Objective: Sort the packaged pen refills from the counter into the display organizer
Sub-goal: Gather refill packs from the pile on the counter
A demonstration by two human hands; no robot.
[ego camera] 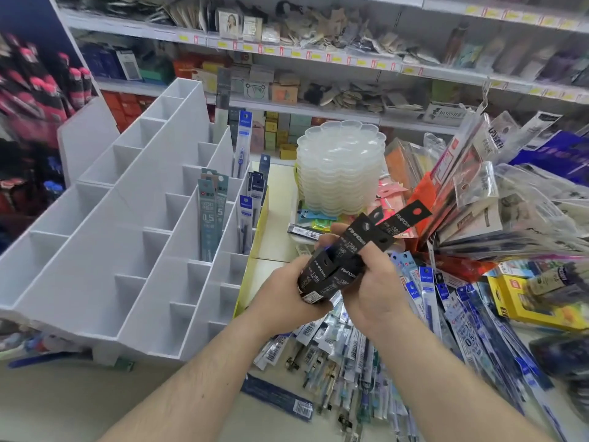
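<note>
While both hands work close in front of the body, the left hand curls around the lower end of a bundle of black refill packs and the right hand grips the same bundle from the other side, so neither is free. The packs fan out at their hanging tabs, up and to the right, above the table. They look light, thin and slick, stiff enough along their length but apt to slide against each other, so a firm pinch near the lower end, where they already sit stacked, seems the safest hold. Just below and to the right of the hands, a loose heap of blue and white refill packs is spread across the table. To the left stands the white display organizer, most of its slots bare, with grey-green packs and a few blue packs upright in compartments on its right side. Beyond the hands sit a stack of clear plastic trays and a pile of bagged goods, which crowd the organizer's far right corner. Store shelves fill the background.
</note>
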